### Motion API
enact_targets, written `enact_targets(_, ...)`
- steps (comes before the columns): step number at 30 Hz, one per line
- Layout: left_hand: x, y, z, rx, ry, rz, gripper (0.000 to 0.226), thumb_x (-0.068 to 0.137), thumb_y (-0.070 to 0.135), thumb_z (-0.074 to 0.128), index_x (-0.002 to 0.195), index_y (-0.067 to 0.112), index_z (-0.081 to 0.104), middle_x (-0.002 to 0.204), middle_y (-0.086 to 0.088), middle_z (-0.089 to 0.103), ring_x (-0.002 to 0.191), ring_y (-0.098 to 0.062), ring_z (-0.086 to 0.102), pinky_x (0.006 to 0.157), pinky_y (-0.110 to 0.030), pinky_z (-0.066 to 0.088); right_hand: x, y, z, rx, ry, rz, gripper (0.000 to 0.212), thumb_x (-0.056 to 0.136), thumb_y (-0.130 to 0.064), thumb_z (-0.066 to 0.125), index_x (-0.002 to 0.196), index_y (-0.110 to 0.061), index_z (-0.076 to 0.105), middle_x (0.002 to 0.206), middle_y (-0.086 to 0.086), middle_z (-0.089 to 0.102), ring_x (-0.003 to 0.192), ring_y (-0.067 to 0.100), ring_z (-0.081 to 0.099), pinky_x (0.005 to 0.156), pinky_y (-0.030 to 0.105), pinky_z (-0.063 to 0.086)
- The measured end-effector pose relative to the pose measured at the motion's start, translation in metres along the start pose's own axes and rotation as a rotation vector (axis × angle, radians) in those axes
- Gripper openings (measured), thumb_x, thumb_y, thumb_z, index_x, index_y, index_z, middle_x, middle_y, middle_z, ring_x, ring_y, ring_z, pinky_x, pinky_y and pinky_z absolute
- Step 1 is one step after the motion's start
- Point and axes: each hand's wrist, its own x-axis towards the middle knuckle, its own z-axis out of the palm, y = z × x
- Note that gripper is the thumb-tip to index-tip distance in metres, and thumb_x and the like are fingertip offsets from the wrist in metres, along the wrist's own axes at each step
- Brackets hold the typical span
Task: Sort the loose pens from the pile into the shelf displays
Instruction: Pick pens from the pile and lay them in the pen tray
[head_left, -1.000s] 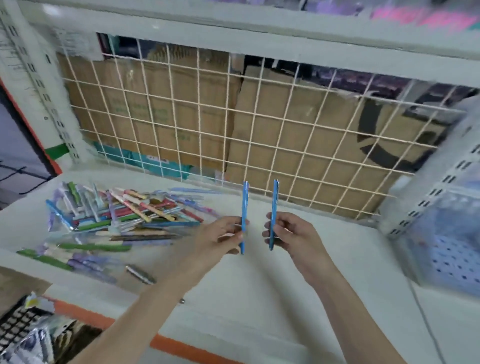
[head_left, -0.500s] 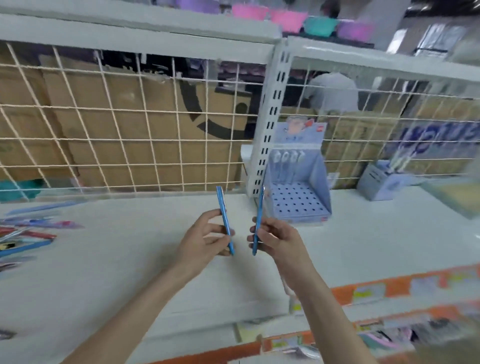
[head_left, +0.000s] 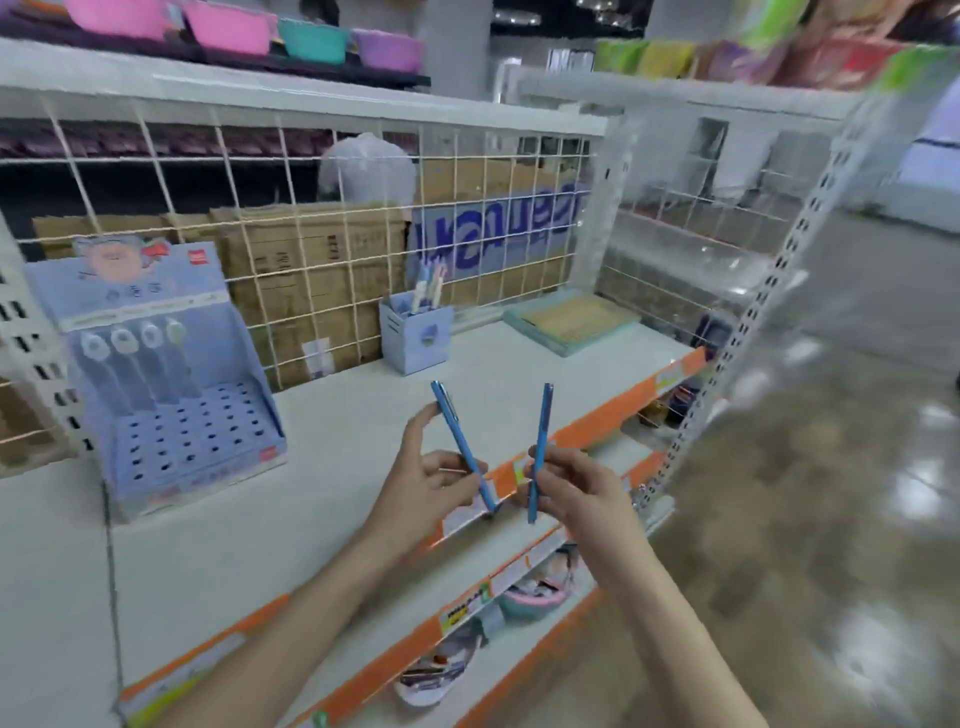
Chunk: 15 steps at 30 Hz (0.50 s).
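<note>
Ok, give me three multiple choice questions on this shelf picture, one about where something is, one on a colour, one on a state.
1. Where does the small pen cup stand?
A. right of the holed display stand
B. on the floor
C. on top of the stand

2. What colour are the two held pens?
A. red
B. blue
C. green

3. The stand's holes are:
A. full
B. covered
C. empty

Answers:
1 A, it sits further right along the shelf.
2 B, left pen and right pen are blue.
3 C, no pens stand in them.

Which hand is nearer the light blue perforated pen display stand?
Left. The left hand, holding a blue pen, is just right of the light blue perforated pen display stand; the right hand, with another blue pen, is farther right.
</note>
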Motion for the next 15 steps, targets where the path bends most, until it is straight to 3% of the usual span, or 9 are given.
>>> enact_targets(3,0.026,-0.005,0.042,-0.004,-0.059,-0.015,0.076,0.079,-0.008,0.067,0.129,0.033,0.027,0.093,-0.019,0.067,0.072,-0.022,0.066,0.072,-0.04,0.054,0.009,0.002,-0.048,-0.006,0.1,0.012,0.017,0.091,-0.003,0.055,0.099,-0.014,0.066,0.085,0.007,0.068,0.087,0.029,0.067,0.078,0.04,0.054)
enact_targets(4,0.034,-0.007,0.053,0.002,-0.078,-0.014,0.077,0.079,-0.007,0.067,0.129,0.035,0.026,0.094,-0.018,0.067,0.073,-0.022,0.067,0.073,-0.04,0.054,0.012,0.003,-0.06,-0.008,0.125,0.013,0.018,0.091,-0.004,0.056,0.097,-0.017,0.066,0.084,0.005,0.069,0.087,0.03,0.067,0.078,0.041,0.054)
enact_targets(7,0.057,-0.012,0.077,0.011,-0.098,0.007,0.08,0.08,-0.006,0.067,0.13,0.038,0.022,0.097,-0.014,0.066,0.076,-0.016,0.068,0.072,-0.026,0.055,0.024,0.008,-0.082,-0.011,0.156,0.031,0.018,0.091,-0.004,0.056,0.094,-0.018,0.066,0.078,0.0,0.071,0.087,0.029,0.068,0.081,0.043,0.054)
enact_targets(10,0.082,-0.017,0.092,0.032,-0.115,0.014,0.083,0.079,-0.004,0.068,0.126,0.045,0.019,0.099,-0.012,0.065,0.079,-0.018,0.069,0.071,-0.022,0.055,0.041,0.013,-0.093,0.032,0.166,0.058,0.017,0.09,-0.001,0.056,0.096,-0.014,0.065,0.076,0.002,0.071,0.083,0.026,0.069,0.078,0.038,0.055)
enact_targets(15,0.143,-0.022,0.115,0.065,-0.183,-0.008,0.089,0.078,-0.002,0.07,0.131,0.042,0.014,0.098,-0.008,0.066,0.076,-0.016,0.07,0.068,-0.02,0.054,0.087,0.017,-0.121,0.033,0.176,0.093,0.015,0.089,0.003,0.055,0.097,-0.007,0.063,0.071,0.003,0.07,0.077,0.024,0.069,0.072,0.032,0.058)
